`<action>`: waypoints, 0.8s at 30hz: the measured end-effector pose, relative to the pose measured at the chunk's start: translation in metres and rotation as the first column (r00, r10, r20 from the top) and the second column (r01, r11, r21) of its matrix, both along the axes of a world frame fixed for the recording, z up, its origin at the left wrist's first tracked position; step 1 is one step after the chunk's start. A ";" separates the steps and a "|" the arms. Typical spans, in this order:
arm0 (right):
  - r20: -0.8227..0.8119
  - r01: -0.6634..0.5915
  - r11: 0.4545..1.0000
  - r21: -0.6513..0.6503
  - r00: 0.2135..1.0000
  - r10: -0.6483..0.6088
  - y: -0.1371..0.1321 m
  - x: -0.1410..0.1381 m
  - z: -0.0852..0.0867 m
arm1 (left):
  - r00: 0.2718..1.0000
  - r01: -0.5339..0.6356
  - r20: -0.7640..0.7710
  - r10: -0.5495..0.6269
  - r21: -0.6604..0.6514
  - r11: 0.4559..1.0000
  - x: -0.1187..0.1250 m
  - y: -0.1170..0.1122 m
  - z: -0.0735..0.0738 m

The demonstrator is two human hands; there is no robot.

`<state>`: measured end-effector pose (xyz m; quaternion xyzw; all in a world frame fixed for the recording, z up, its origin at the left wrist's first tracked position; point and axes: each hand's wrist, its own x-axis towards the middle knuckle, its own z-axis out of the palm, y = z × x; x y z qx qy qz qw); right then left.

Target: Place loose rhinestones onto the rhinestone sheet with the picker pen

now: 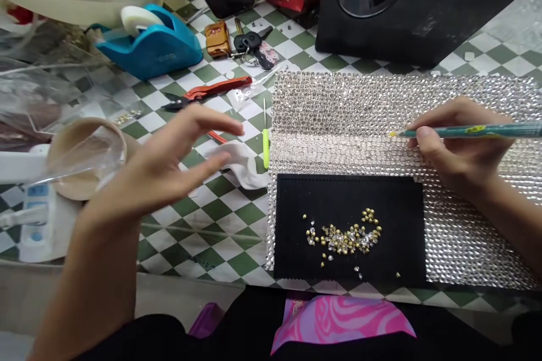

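At the right of the frame, your right hand [463, 146] is gripping a green pencil [474, 131], the thumb and fingers closing around it near its yellow tip. The pencil is lying almost level across the view, its long axis running left to right and its tip pointing left. That tip is sitting over the glittering stone-covered sheet [339, 104]; you cannot tell from this angle whether it is touching. Below and to the left of the tip, a black tray [292, 197] is resting on the sheet, with loose stones [345, 240] clustering in its middle and a few straying towards its edges. Your right hand is being the nearer one to those stones, and the pencil is pointing past them rather than at them.

At centre left, your left hand [163, 163] is hovering empty, thumb and fingers parting, nothing between them. Just beyond its fingertips, a white cloth [249, 172] and a yellow-green-handled tool [266, 149] are lying on the checked surface [228, 225]. Above them, orange-handled pliers [220, 87] are lying, and a blue tape dispenser [148, 48] is standing at the upper left.
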<state>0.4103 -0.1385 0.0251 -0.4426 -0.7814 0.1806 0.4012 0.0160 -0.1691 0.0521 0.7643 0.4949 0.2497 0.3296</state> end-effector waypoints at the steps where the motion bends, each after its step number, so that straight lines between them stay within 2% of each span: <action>1: 0.002 0.002 1.000 -0.010 1.000 -0.002 0.000 0.000 0.000 | 0.974 0.074 -0.224 -0.045 0.124 0.990 -0.001 -0.010 -0.003; 4: 0.001 0.016 0.999 -0.038 1.000 -0.016 -0.002 0.000 0.001 | 0.937 0.089 -0.349 -0.008 0.216 0.972 0.001 -0.031 -0.019; 8: -0.003 0.028 0.998 -0.047 1.000 -0.028 -0.003 0.001 0.000 | 0.919 0.025 -0.366 0.143 0.417 0.909 0.007 -0.037 -0.035; 10: -0.015 0.028 0.999 -0.043 0.999 -0.029 -0.002 0.001 -0.001 | 0.925 0.037 -0.342 0.164 0.511 0.859 0.007 -0.034 -0.033; 14: -0.041 0.018 0.999 -0.048 0.999 -0.020 0.000 0.001 -0.001 | 0.947 0.060 -0.274 0.167 0.661 0.748 0.007 -0.024 -0.021; 17: -0.045 0.017 0.998 -0.056 0.999 -0.019 0.000 0.001 0.000 | 0.955 0.061 -0.252 0.158 0.685 0.726 0.008 -0.018 -0.015; 24: -0.053 0.009 0.998 -0.062 0.998 -0.013 0.000 0.003 -0.002 | 0.963 0.067 -0.229 0.143 0.718 0.693 0.012 -0.009 -0.014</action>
